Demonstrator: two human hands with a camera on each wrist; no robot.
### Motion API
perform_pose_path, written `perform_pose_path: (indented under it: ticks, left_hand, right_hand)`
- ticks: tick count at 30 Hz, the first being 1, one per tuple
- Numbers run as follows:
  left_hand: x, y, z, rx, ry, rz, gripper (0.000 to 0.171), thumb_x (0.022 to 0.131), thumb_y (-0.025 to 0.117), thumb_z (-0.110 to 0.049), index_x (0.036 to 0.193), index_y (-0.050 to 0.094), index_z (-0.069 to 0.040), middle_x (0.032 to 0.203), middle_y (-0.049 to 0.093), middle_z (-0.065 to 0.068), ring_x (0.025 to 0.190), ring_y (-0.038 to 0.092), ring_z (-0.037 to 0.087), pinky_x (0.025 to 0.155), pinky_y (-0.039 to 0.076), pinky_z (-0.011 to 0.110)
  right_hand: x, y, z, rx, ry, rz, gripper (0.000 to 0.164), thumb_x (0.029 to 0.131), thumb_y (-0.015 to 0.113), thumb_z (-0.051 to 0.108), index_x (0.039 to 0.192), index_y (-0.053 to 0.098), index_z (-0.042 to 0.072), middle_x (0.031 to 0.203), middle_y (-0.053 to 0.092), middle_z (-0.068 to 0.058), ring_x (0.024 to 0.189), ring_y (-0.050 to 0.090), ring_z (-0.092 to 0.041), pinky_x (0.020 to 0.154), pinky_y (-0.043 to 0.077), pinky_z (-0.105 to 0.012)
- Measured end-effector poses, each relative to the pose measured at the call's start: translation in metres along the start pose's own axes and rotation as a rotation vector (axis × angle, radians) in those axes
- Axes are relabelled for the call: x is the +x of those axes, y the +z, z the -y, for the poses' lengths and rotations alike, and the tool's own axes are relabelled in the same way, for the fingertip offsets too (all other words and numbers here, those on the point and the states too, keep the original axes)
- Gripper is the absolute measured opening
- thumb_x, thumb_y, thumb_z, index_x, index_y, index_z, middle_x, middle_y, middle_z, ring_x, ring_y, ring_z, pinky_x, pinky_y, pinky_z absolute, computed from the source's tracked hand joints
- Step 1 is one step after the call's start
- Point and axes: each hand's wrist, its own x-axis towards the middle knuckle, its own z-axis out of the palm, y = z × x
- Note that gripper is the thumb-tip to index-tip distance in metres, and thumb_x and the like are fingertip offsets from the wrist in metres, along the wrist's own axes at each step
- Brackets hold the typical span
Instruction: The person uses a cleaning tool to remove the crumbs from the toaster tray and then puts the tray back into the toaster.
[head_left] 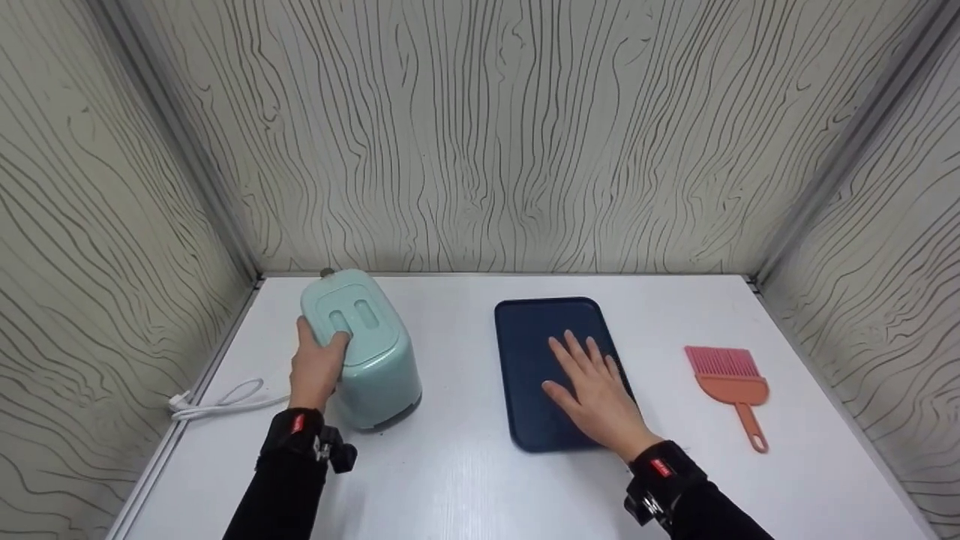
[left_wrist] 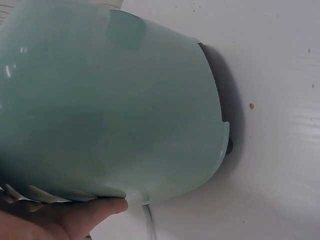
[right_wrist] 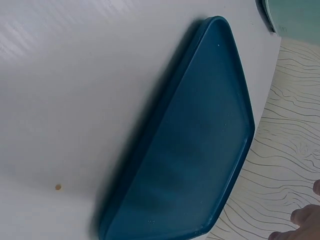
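Note:
A mint-green toaster (head_left: 379,386) with a lid (head_left: 367,322) over its top stands on the left of the table. My left hand (head_left: 315,371) grips its left end, thumb on the lid and fingers along the side. In the left wrist view the toaster's smooth wall (left_wrist: 125,110) fills most of the picture, with a thumb or finger along its lower edge. My right hand (head_left: 600,401) is spread over a dark blue rectangular tray (head_left: 525,375), fingers straight and holding nothing. The right wrist view shows the tray (right_wrist: 185,150) with its raised rim, fingertips at the lower right corner.
A white power cord (head_left: 225,409) with its plug lies left of the toaster. A brush with pink bristles (head_left: 724,362) and an orange handle (head_left: 750,426) lies right of the tray. Small crumbs (left_wrist: 251,106) dot the white table. Wood-patterned panels (head_left: 480,135) enclose three sides.

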Motion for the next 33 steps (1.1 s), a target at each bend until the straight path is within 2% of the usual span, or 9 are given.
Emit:
perform_pose_path:
  ticks: [4,8,16,20,27,33]
  left_hand:
    - [-0.004,0.012,-0.006,0.002,0.014,0.002,0.094,0.096,0.047,-0.042,0.163,-0.014,-0.015,0.164,0.021,0.030,0.130,0.046,0.042,0.072,0.050,0.037]
    - [-0.007,0.024,-0.011,0.002,0.035,0.001,0.095,0.096,0.048,-0.042,0.163,-0.012,-0.013,0.163,0.025,0.029,0.126,0.049,0.041,0.073,0.050,0.038]
    - [-0.011,0.037,-0.014,-0.018,0.066,-0.023,0.095,0.096,0.050,-0.038,0.163,-0.011,-0.012,0.161,0.030,0.027,0.136,0.045,0.044,0.100,0.046,0.057]
    - [-0.013,0.042,-0.016,-0.017,0.070,-0.036,0.096,0.095,0.052,-0.038,0.163,-0.011,-0.011,0.161,0.031,0.027,0.139,0.043,0.046,0.110,0.040,0.061]
    - [-0.018,0.049,-0.020,-0.015,0.038,-0.032,0.099,0.095,0.051,-0.041,0.162,-0.014,-0.009,0.168,0.015,0.024,0.146,0.032,0.048,0.115,0.033,0.063]
    - [-0.022,0.052,-0.023,-0.004,0.041,-0.036,0.098,0.097,0.049,-0.042,0.161,-0.018,-0.009,0.169,0.008,0.023,0.145,0.031,0.050,0.115,0.032,0.063]
  right_hand:
    - [0.000,0.005,0.005,-0.001,0.003,0.019,0.072,0.103,0.051,0.054,0.162,0.028,0.020,0.170,0.017,-0.010,0.156,0.009,-0.040,0.123,0.009,-0.062]
    - [0.000,0.010,0.009,0.004,0.001,0.036,0.072,0.103,0.051,0.053,0.163,0.027,0.020,0.170,0.017,-0.009,0.156,0.010,-0.040,0.123,0.010,-0.063]
    - [0.000,0.019,0.017,0.036,-0.005,0.039,0.070,0.104,0.053,0.050,0.162,0.030,0.018,0.169,0.021,-0.011,0.155,0.014,-0.040,0.123,0.014,-0.062]
    - [0.002,0.026,0.024,0.107,-0.002,0.053,0.071,0.104,0.053,0.050,0.162,0.029,0.018,0.169,0.020,-0.011,0.156,0.013,-0.038,0.123,0.015,-0.061]
    - [0.009,0.042,0.038,0.253,0.021,0.091,0.070,0.104,0.053,0.047,0.162,0.028,0.017,0.169,0.021,-0.011,0.155,0.016,-0.038,0.121,0.020,-0.063]
    - [0.015,0.057,0.046,0.405,0.021,0.081,0.066,0.106,0.054,0.038,0.160,0.031,0.008,0.163,0.033,-0.018,0.150,0.032,-0.039,0.119,0.028,-0.059]
